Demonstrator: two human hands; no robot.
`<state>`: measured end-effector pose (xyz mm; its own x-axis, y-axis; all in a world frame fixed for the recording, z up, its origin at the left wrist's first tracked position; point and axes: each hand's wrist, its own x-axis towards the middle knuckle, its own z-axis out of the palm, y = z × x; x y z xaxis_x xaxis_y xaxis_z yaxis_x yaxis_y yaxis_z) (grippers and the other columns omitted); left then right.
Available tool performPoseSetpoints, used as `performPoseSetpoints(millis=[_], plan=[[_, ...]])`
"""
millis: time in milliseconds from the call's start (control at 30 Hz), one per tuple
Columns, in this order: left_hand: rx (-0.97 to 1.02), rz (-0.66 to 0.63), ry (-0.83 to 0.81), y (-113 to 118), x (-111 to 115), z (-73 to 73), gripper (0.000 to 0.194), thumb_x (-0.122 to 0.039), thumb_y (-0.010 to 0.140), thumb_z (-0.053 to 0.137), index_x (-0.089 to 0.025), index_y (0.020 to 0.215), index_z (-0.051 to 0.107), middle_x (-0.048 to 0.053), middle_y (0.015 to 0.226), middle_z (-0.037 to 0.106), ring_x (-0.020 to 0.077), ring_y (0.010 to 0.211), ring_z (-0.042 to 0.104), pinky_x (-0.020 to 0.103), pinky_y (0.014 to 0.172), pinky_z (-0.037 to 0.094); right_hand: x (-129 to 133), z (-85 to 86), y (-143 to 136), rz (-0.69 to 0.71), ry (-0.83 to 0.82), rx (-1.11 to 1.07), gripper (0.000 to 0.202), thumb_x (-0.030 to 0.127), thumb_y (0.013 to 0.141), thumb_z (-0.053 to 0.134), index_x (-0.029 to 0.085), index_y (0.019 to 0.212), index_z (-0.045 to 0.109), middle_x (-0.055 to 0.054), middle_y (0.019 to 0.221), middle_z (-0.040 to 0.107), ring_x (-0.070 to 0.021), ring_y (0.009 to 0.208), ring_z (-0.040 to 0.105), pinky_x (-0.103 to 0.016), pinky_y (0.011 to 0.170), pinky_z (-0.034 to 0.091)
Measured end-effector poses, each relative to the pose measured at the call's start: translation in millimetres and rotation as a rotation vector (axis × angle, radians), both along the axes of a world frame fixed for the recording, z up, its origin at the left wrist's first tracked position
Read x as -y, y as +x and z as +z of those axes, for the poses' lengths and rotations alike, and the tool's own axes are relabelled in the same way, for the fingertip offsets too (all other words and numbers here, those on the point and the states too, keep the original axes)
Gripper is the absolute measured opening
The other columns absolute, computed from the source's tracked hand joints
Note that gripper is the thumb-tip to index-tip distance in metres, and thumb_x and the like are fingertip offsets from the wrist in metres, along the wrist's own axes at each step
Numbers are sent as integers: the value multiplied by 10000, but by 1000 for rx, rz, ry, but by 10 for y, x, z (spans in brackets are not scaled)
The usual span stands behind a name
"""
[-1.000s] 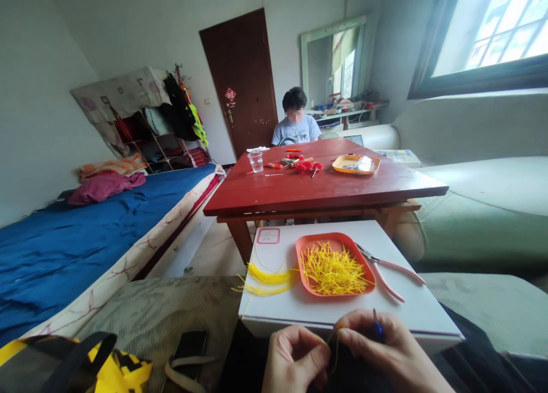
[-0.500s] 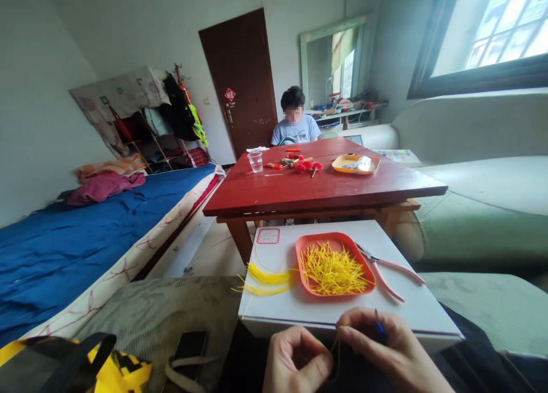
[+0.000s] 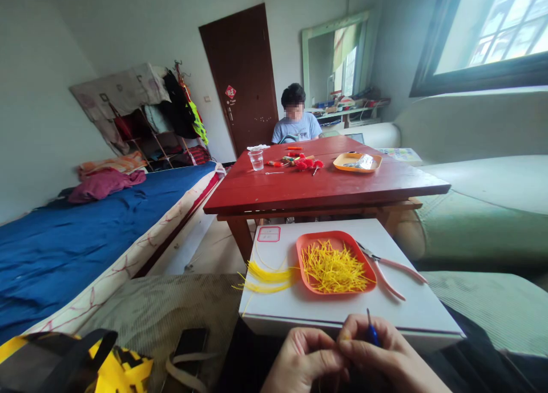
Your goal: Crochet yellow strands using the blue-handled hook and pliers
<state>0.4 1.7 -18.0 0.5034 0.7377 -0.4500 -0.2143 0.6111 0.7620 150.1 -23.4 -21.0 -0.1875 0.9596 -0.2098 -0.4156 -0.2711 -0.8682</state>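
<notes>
My left hand and my right hand meet just in front of the white box's near edge, thumbs and forefingers pinched together. In my right fingers a small blue-handled tool with a thin metal shaft points upward. Something tiny and yellow shows at the right fingertips. The thin yellow strand between my hands is mostly hidden by the fingers. Beyond them, an orange tray holds many short yellow strands. Longer yellow strands lie left of it, and pliers with pink handles lie at its right.
The white box carries the tray and pliers. Behind it stands a red table with a plastic cup, red pompom-like pieces and a yellow tray. A person sits at its far side. A phone lies at left.
My left hand has moved right and up against my right fingers. The blue-handled tool has tilted and shows more of its handle. The strand that hung between the hands is now mostly covered.
</notes>
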Motion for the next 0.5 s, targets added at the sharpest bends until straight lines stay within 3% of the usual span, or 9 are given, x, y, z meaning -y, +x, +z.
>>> performPoseSetpoints(millis=[67, 167, 267, 367, 500], plan=[[55, -10, -76, -9, -3, 25, 238, -280, 475, 801, -134, 538, 624, 1, 463, 604, 72, 394, 478, 182, 438, 302, 21, 2, 78, -98, 216, 288, 177, 355, 679, 696, 189, 721, 652, 21, 563, 590, -113, 519, 528, -204, 512, 417], [92, -71, -129, 1, -8, 97, 186, -239, 471, 747, -124, 473, 601, 8, 429, 581, 89, 398, 500, 208, 472, 367, 50, 105, 254, -175, 807, 863, 113, 218, 801, 590, 213, 898, 648, -10, 660, 611, -127, 543, 560, -203, 501, 440], [83, -95, -155, 18, 6, 183, 96, -167, 443, 684, -111, 454, 606, 9, 423, 574, 80, 414, 507, 190, 473, 340, 45, 309, 386, -123, 1361, 1198, 324, 215, 938, 307, 193, 917, 630, -60, 657, 653, -147, 502, 584, -237, 498, 457], [45, -122, -178, 14, 28, 244, 32, -122, 440, 616, -107, 466, 624, 16, 463, 602, 63, 421, 500, 176, 464, 290, 12, 537, 395, -71, 1568, 1339, 546, 242, 957, 132, 187, 812, 655, -55, 557, 652, -148, 417, 562, -250, 468, 459], [-9, -148, -200, -13, 28, 259, 66, -116, 442, 593, -110, 488, 639, 24, 503, 627, 66, 439, 507, 181, 493, 302, -11, 666, 350, 1, 1604, 1353, 630, 213, 961, 84, 186, 706, 659, -40, 517, 647, -128, 381, 530, -246, 431, 443]])
